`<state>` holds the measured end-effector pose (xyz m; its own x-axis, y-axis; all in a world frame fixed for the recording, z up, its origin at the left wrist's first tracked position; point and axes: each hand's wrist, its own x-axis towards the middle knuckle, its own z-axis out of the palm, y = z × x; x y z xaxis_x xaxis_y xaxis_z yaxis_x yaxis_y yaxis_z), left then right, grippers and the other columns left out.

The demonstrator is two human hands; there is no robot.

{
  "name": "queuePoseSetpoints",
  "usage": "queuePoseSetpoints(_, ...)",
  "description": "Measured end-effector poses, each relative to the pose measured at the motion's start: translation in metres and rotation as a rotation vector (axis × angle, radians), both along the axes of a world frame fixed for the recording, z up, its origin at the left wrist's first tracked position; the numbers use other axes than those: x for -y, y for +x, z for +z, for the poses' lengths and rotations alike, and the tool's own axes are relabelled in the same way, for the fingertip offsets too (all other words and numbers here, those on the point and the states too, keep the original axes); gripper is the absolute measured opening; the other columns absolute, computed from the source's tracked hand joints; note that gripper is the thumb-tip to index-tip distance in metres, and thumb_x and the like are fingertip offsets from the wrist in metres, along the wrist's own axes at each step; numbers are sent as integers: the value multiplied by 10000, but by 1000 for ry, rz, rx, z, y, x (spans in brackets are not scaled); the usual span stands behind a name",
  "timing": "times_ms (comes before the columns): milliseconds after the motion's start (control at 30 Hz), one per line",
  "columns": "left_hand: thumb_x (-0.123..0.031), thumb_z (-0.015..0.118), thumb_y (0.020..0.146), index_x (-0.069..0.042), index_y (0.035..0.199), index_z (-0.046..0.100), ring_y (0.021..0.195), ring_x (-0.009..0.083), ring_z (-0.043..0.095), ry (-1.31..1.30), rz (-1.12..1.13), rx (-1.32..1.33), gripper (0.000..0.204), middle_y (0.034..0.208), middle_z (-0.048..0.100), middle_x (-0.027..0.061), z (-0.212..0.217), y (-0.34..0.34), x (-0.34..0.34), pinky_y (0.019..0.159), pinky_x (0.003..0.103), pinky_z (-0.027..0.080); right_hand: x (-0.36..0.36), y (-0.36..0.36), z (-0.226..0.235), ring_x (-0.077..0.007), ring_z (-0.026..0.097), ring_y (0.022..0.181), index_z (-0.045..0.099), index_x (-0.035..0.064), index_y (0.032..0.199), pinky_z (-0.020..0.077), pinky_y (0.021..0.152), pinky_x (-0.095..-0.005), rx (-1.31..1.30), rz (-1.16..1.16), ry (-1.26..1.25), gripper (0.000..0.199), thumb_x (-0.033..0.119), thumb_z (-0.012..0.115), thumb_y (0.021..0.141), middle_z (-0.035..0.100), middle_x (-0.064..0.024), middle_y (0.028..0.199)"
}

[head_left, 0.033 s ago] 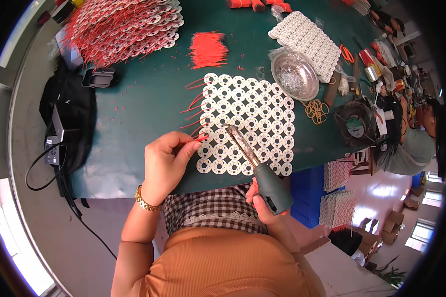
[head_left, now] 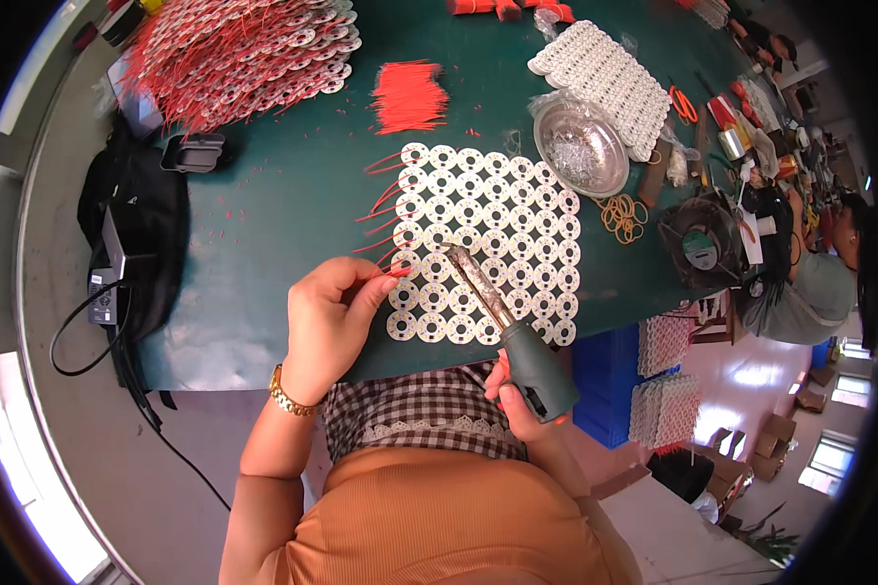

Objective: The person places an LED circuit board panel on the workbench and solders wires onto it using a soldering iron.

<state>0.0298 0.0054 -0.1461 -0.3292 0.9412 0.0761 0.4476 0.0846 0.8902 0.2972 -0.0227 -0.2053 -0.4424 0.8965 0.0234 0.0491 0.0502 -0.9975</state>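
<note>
Green soldering iron (head_left: 538, 370) — right fingers (head_left: 507, 394) gripping; overlaps disc sheet (head_left: 505, 244); left fingers (head_left: 369, 291) pinch wire (head_left: 401, 272); bowl (head_left: 595, 186) beyond

1. Desk (head_left: 254, 322): deep green, kinda teal.
2. Disc sheet (head_left: 481, 241): white rings, dark centres, neat grid.
3. Wire pile (head_left: 410, 97): super bright red.
4. Soldering iron (head_left: 535, 366): dark green handle, mottled silvery-brown barrel.
5. Checked cloth (head_left: 400, 405): brown-and-white gingham, pale lacy trim.
6. Ribbed top (head_left: 439, 517): straight-up orange.

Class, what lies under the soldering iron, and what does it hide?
Beneath its metal shaft lies the sheet of white discs; parts of some discs there are covered. The handle hides part of the right hand gripping it.
</note>
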Motion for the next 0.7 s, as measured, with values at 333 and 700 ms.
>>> queuePoseSetpoints(333,-137,724,816,-19,782,626,576,241,586,-23,93,-283,157,720,619,107,-17,15,-4,532,327,451,14,3,-8,-158,567,714,509,-45,1210,484,618,-301,46,-13,178,387,119,583,867,600,-124,871)
queuePoseSetpoints(700,-147,717,826,-22,776,632,544,216,563,-29,90,-376,159,672,601,104,-19,15,-6,526,318,437,11,1,-2,-176,579,662,580,13,952,504,587,-289,-41,24,71,150,-1,562,804,598,-125,810)
